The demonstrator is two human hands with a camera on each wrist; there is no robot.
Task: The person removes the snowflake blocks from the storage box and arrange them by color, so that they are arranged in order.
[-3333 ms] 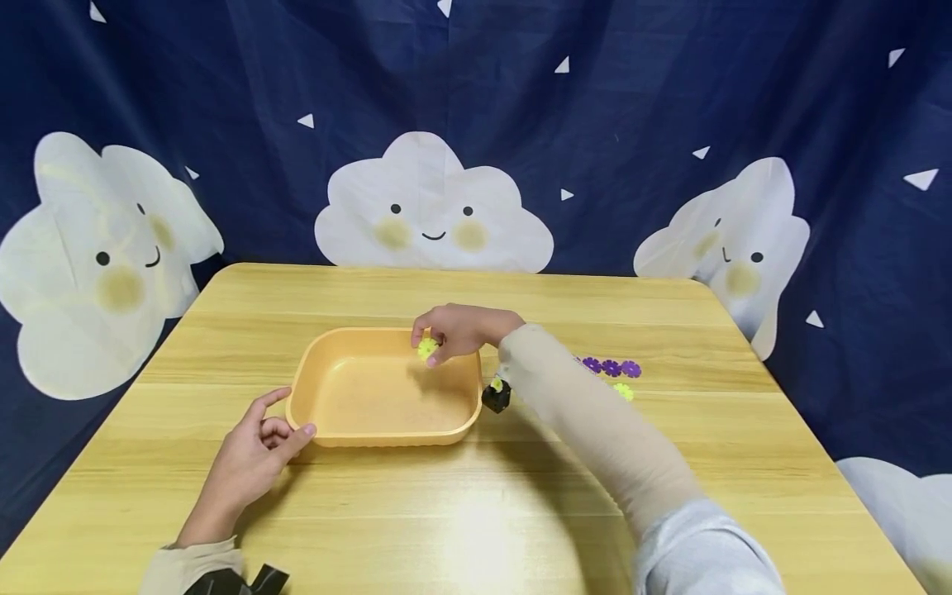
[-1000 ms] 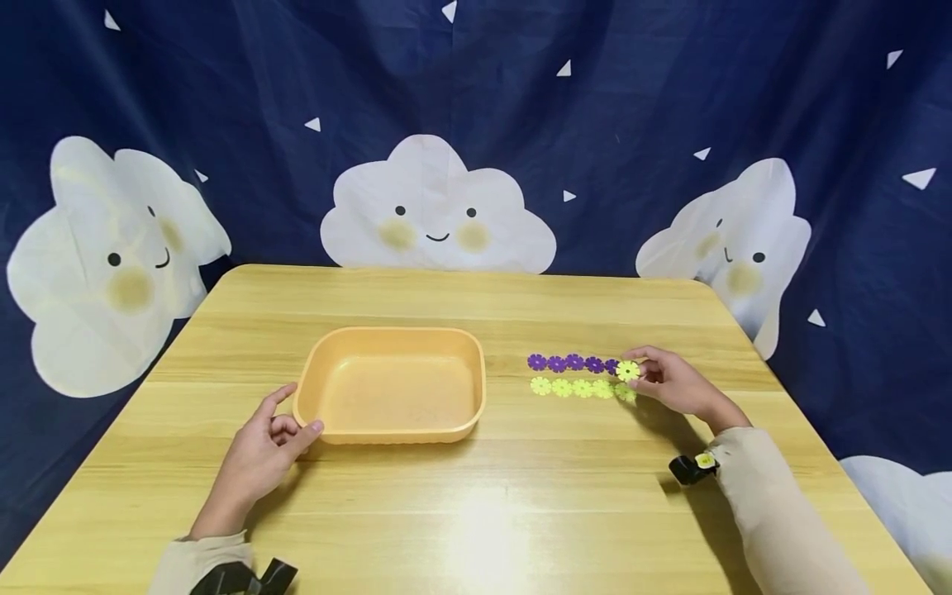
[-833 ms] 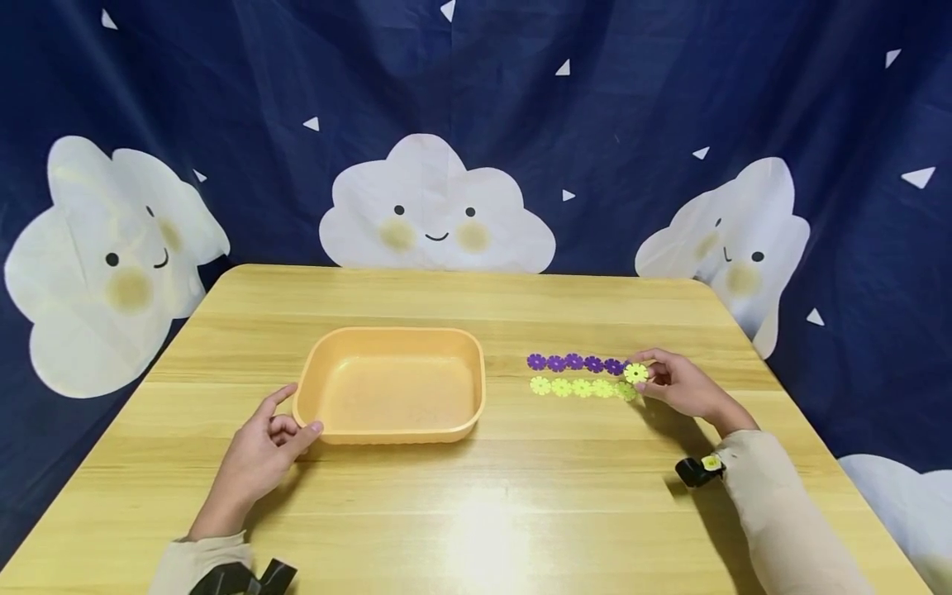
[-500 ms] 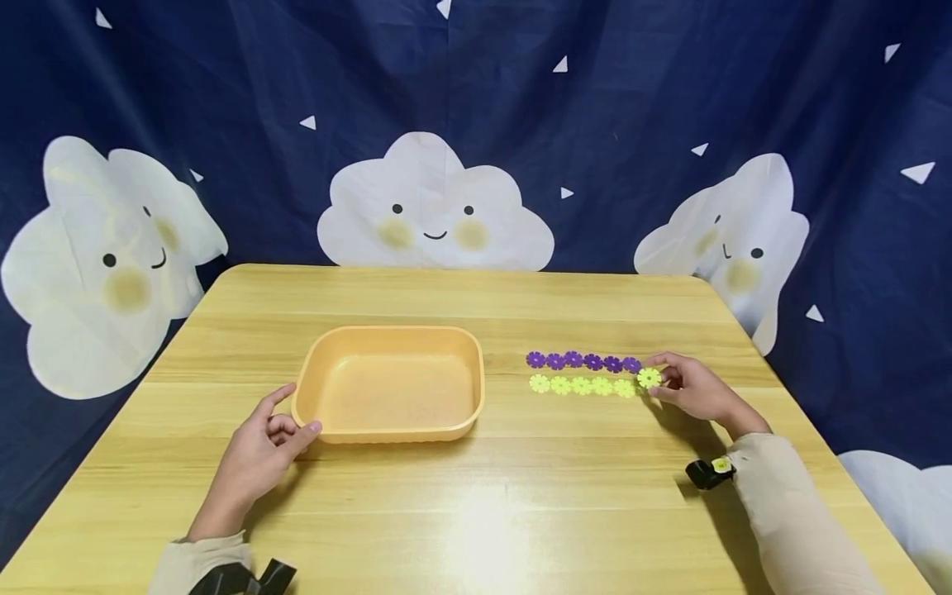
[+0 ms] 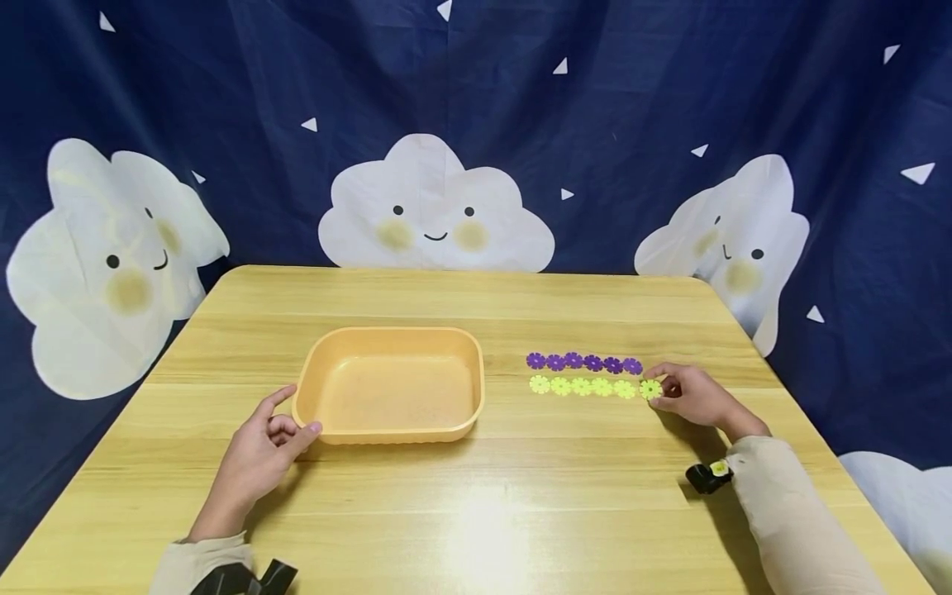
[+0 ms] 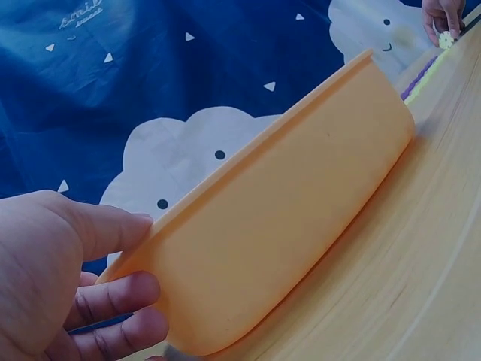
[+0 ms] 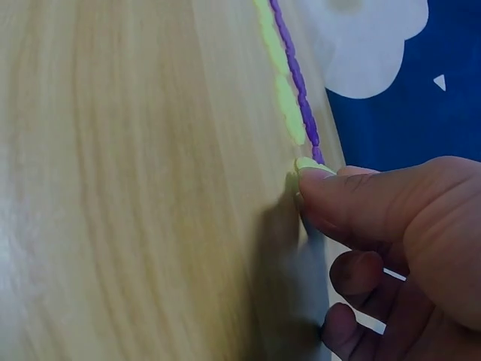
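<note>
My right hand [image 5: 695, 395] pinches a yellow flower-shaped disc [image 5: 650, 389] between thumb and fingers. The disc is low over the table at the right end of a row of yellow flower-shaped discs [image 5: 582, 387]. Just behind lies a row of purple flower-shaped discs [image 5: 583, 362], roughly parallel to it. In the right wrist view, the thumb covers most of the pinched yellow disc [image 7: 312, 165]. My left hand [image 5: 260, 450] holds the near left corner of an orange plastic tray [image 5: 394, 435], thumb on the rim [image 6: 225, 169]. The tray's inside shows nothing lying in it.
The light wooden table [image 5: 416, 512] has a rounded far edge. A dark blue curtain [image 5: 476, 91] with white clouds hangs behind it. Bands at both wrists carry black camera mounts, the right one [image 5: 706, 477] close above the table.
From over the tray, my right hand moved to the right of the rows, then lowered a yellow disc to the yellow row's end. The left hand keeps holding the tray's corner.
</note>
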